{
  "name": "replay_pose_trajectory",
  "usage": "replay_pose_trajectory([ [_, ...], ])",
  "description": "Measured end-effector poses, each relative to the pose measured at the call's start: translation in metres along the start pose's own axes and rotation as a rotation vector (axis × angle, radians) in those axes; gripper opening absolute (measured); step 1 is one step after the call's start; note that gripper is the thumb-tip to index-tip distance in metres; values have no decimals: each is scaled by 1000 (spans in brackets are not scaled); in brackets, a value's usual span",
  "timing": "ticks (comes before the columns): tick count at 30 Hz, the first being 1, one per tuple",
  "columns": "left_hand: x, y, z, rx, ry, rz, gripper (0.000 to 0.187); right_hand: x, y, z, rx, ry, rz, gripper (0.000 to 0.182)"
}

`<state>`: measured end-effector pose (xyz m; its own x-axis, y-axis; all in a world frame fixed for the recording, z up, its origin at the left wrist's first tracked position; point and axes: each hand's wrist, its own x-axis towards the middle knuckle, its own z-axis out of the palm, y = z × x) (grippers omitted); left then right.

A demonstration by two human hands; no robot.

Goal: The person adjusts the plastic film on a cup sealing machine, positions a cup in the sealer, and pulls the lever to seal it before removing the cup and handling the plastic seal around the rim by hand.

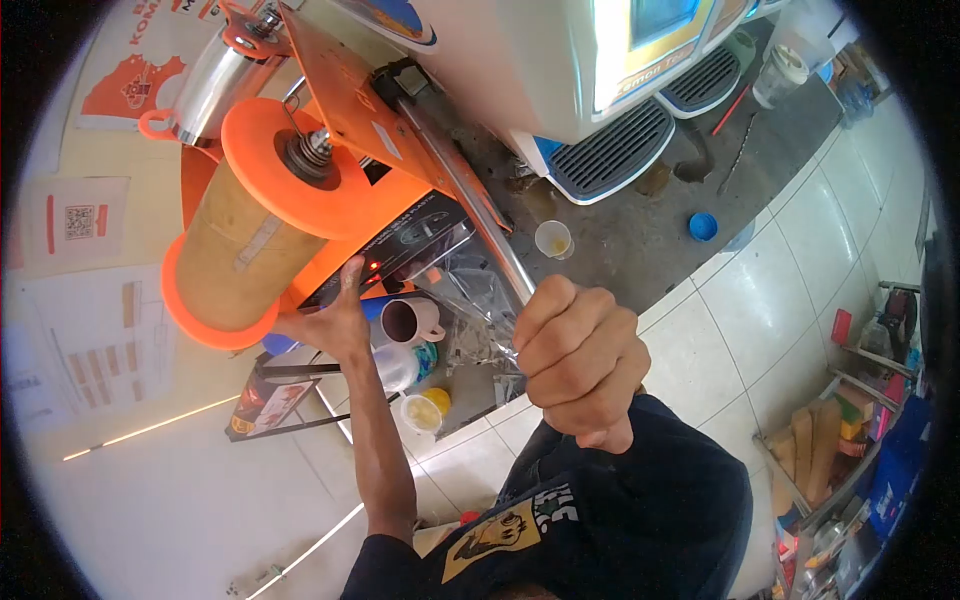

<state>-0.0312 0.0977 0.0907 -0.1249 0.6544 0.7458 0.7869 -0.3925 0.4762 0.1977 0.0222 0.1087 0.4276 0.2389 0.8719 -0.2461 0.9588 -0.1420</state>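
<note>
An orange machine (370, 130) stands on the dark counter, with a large brown roll (240, 240) between orange discs on its side. My right hand (585, 360) is closed in a fist round the end of the long metal lever (490, 230) that runs from the machine. My left hand (335, 318) rests against the machine's side by the roll, thumb raised near a red light, fingers partly hidden; whether it grips anything does not show. Clear plastic film (465, 290) hangs below the lever. Beside the left forearm is a mug (408, 320) with dark contents.
A drink dispenser (520, 70) with black drip trays (615, 150) stands behind. On the counter (620, 240) are a small cup (553, 239), a blue cap (702, 226) and a red straw (731, 110). A cup of yellow contents (421, 413) sits near the edge. Shelves (850, 440) stand at right.
</note>
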Motion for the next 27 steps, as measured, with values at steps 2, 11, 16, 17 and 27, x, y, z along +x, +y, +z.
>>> replay_pose_trajectory([
  [2, 0, 2, 0, 21, 12, 2, 109, 0, -1, 0, 0, -7, 25, 35],
  [11, -4, 0, 1, -178, 1, -148, 107, 0, 9, -3, 98, -49, -66, 33],
  [16, -4, 10, 0, -252, -7, -297, 108, -3, 10, -6, 106, -78, -79, 33],
  [17, -7, 7, -1, -124, 3, -251, 102, -4, 10, -7, 110, -83, -81, 32],
  [27, 1, 5, 1, -117, 46, -193, 81, 2, 12, -3, 64, -61, 11, 34],
])
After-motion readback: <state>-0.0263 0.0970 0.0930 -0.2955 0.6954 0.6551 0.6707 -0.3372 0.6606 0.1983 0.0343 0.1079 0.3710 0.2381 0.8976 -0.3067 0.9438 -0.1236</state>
